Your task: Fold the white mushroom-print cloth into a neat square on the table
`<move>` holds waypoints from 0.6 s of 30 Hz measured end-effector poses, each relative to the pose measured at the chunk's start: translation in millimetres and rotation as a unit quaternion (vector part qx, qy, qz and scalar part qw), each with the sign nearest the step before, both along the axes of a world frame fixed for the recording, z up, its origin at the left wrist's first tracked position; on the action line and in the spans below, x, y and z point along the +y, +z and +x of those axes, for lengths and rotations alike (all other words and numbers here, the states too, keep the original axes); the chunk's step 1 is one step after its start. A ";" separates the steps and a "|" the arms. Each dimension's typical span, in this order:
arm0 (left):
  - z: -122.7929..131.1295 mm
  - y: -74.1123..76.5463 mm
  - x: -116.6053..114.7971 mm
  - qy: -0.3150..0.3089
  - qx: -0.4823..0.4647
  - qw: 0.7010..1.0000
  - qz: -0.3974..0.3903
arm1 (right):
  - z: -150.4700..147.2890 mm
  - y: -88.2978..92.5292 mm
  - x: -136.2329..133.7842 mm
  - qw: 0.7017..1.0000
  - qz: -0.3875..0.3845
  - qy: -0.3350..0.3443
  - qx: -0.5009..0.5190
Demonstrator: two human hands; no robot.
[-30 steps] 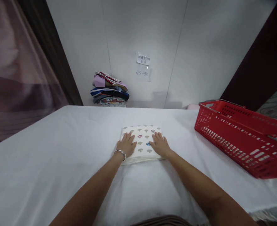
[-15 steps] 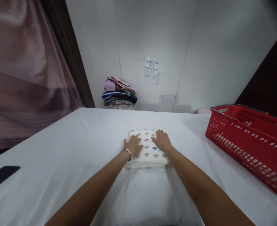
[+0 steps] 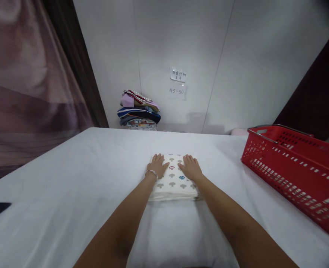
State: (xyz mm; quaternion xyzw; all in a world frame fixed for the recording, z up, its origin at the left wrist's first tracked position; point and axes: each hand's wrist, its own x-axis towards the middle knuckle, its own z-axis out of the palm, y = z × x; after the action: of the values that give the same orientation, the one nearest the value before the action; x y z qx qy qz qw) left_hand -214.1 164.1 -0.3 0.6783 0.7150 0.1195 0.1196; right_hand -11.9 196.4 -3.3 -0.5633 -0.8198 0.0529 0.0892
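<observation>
Cloth [image 3: 176,185] is lying folded on the surface [image 3: 103,163], basket [image 3: 281,163] sitting at its 3 o'clock. Left hand [image 3: 158,166] and right hand [image 3: 191,168] are resting flat, fingers spread, on cloth's 10 and 2; pressing evenly should be squaring layers.

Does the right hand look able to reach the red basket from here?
Probably yes: the right hand rests on the folded cloth, and only white tablecloth shows between that hand and the red basket.
</observation>
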 end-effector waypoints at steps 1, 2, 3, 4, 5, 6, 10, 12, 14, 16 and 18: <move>-0.7 1.9 -1.0 0.008 -0.011 1.000 0.007 | 0.2 2.7 0.4 1.000 -0.009 0.002 0.011; -1.7 4.3 -2.7 0.022 -0.023 0.999 0.015 | 1.3 5.6 0.5 0.999 -0.018 0.004 0.029; -3.0 7.1 -5.2 0.046 -0.038 0.998 0.020 | 3.7 8.3 0.2 0.998 -0.028 0.000 0.059; -4.8 10.3 -8.5 0.073 -0.054 0.996 0.019 | 7.5 10.5 -0.9 0.995 -0.036 -0.010 0.097; -7.0 13.6 -12.8 0.098 -0.068 0.993 0.015 | 12.6 11.8 -3.1 0.989 -0.040 -0.027 0.137; -9.6 16.9 -17.8 0.118 -0.080 0.990 0.005 | 18.8 12.0 -6.4 0.983 -0.041 -0.048 0.170; -20.2 28.3 -42.3 0.152 -0.113 0.981 -0.043 | 46.4 4.2 -31.0 0.941 -0.092 -0.128 0.298; -23.6 31.9 -53.8 0.166 -0.144 0.973 -0.075 | 56.2 1.0 -45.3 0.892 -0.142 -0.155 0.401; -25.4 34.4 -63.4 0.173 -0.171 0.965 -0.096 | 62.3 2.2 -56.9 0.836 -0.182 -0.170 0.489; -25.7 36.2 -71.6 0.172 -0.191 0.961 -0.102 | 66.6 7.4 -64.2 0.791 -0.220 -0.177 0.543; -25.0 37.4 -78.7 0.166 -0.218 0.955 -0.116 | 70.5 14.3 -67.8 0.760 -0.259 -0.186 0.566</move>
State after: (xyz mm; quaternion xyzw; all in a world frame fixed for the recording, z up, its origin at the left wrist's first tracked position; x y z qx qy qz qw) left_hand -239.1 85.4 37.1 0.4891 0.7829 0.1988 0.3291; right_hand 58.7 128.6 11.0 -0.5741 -0.4540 0.5545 0.3960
